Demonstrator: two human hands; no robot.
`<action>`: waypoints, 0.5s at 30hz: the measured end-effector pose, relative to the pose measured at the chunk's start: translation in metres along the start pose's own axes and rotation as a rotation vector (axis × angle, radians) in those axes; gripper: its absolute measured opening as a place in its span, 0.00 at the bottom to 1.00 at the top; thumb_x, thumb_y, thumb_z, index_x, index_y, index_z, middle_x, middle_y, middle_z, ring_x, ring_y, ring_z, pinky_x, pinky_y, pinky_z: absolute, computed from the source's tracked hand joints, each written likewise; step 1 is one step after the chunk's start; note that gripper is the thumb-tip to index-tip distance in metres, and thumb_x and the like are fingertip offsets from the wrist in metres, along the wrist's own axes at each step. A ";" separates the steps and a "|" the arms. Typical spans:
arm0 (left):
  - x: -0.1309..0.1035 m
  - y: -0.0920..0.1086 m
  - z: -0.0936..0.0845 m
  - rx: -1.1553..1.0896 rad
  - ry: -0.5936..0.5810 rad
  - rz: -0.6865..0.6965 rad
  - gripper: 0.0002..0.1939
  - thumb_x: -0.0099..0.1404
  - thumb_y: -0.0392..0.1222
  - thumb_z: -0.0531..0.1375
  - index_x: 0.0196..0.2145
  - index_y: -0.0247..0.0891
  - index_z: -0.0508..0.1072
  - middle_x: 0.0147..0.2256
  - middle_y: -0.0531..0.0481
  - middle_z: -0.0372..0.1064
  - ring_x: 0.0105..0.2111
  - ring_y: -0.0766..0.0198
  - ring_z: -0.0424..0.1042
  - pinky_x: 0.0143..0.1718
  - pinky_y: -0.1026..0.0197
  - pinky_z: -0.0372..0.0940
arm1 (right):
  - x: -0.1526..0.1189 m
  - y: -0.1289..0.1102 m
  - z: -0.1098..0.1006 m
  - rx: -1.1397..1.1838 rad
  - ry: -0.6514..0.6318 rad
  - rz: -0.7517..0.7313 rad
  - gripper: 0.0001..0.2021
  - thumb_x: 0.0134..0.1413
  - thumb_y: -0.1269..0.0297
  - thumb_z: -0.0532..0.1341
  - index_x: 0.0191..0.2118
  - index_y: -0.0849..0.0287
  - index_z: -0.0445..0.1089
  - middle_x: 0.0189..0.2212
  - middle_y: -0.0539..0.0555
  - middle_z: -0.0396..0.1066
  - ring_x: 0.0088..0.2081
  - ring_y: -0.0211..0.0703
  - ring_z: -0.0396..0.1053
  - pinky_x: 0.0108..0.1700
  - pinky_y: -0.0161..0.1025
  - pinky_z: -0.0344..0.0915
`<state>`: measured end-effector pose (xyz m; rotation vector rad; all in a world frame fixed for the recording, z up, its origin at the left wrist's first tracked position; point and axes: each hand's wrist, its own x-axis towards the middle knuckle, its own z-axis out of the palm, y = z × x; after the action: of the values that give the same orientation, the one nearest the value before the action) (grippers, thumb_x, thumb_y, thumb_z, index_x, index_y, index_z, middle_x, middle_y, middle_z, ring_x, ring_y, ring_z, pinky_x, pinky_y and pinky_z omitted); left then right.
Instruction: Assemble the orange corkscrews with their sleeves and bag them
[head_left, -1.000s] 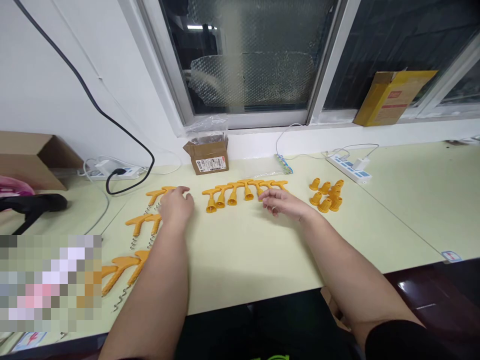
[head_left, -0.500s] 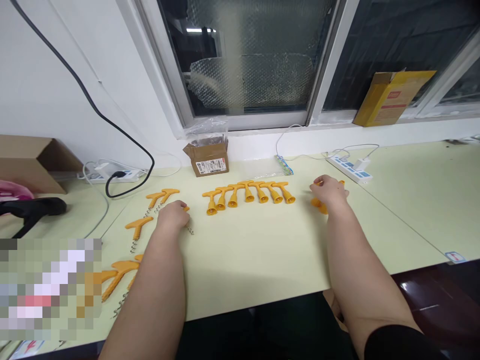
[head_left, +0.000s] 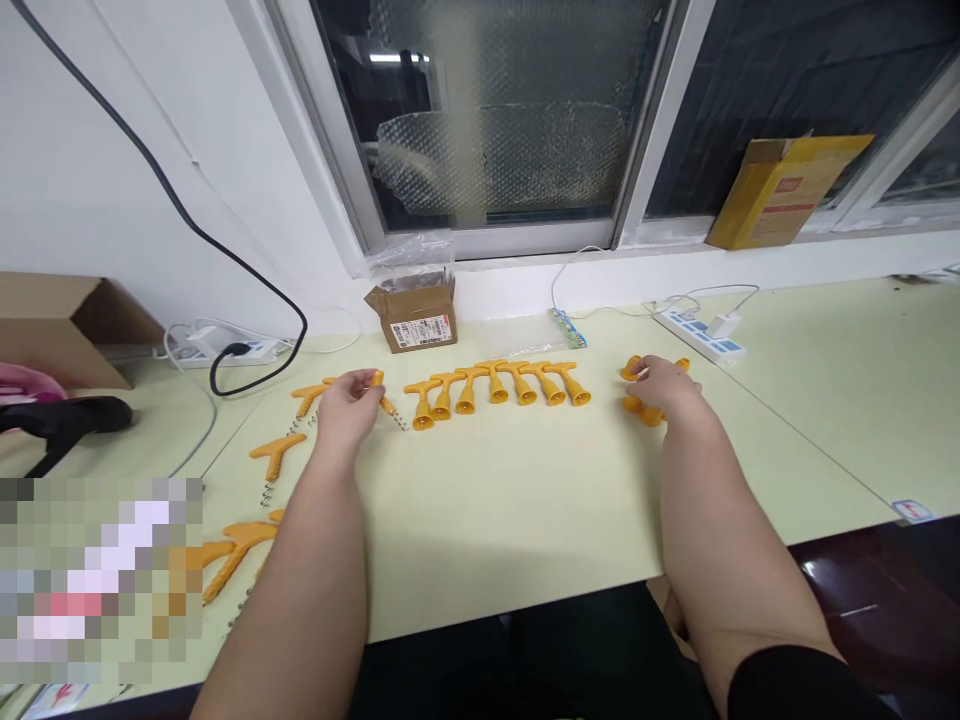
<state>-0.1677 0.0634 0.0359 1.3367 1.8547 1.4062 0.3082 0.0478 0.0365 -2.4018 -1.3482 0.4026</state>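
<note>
My left hand (head_left: 351,410) is closed around the yellow handle of a corkscrew (head_left: 386,403), whose metal spiral points down to the right. Over a small group of yellow bell-shaped sleeves (head_left: 645,412) is my right hand (head_left: 669,384); its fingertips pinch one yellow sleeve (head_left: 631,368), partly hidden by the fingers. Between the hands stands a row of several yellow corkscrews with bell-shaped sleeves (head_left: 498,385) on them. Bare corkscrews (head_left: 275,455) lie left of my left hand, some partly behind my forearm.
Behind the row are a small brown carton (head_left: 418,315) and a clear plastic bag (head_left: 521,335). Power strips lie at the back left (head_left: 247,352) and back right (head_left: 701,335). A black cable (head_left: 187,215) hangs down on the left. A yellow box (head_left: 784,195) leans at the window.
My left hand has lifted the corkscrew and moved slightly up, turning its spiral to the right. My right hand has shifted slightly right, and its fingertips are now on a yellow sleeve.
</note>
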 end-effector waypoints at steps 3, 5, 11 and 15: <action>-0.017 0.015 0.022 -0.361 -0.198 -0.097 0.19 0.51 0.43 0.67 0.42 0.39 0.75 0.37 0.49 0.73 0.34 0.63 0.72 0.36 0.60 0.69 | 0.002 0.000 0.003 -0.012 0.005 -0.021 0.16 0.39 0.70 0.69 0.37 0.53 0.69 0.34 0.55 0.76 0.40 0.57 0.74 0.52 0.60 0.60; -0.032 0.024 0.037 -0.442 -0.312 -0.169 0.19 0.51 0.44 0.67 0.41 0.37 0.75 0.33 0.50 0.71 0.29 0.66 0.69 0.31 0.61 0.67 | 0.004 0.000 0.003 -0.026 0.001 -0.027 0.16 0.37 0.71 0.69 0.36 0.53 0.70 0.35 0.55 0.76 0.40 0.57 0.74 0.53 0.61 0.60; -0.082 0.031 0.071 -0.107 -0.583 0.038 0.14 0.57 0.45 0.64 0.41 0.38 0.76 0.37 0.46 0.73 0.33 0.60 0.72 0.35 0.57 0.69 | -0.004 -0.006 0.007 0.314 0.118 -0.245 0.14 0.39 0.71 0.66 0.37 0.54 0.72 0.36 0.54 0.76 0.36 0.48 0.71 0.42 0.48 0.66; -0.111 0.030 0.085 0.325 -0.698 0.367 0.12 0.65 0.39 0.58 0.44 0.38 0.76 0.44 0.43 0.74 0.46 0.52 0.74 0.50 0.51 0.68 | -0.018 -0.023 0.019 0.533 0.099 -0.519 0.14 0.42 0.65 0.65 0.40 0.53 0.73 0.35 0.51 0.76 0.33 0.43 0.69 0.37 0.43 0.66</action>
<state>-0.0392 0.0050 0.0099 2.0778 1.4306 0.6332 0.2743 0.0466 0.0308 -1.5596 -1.5188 0.4223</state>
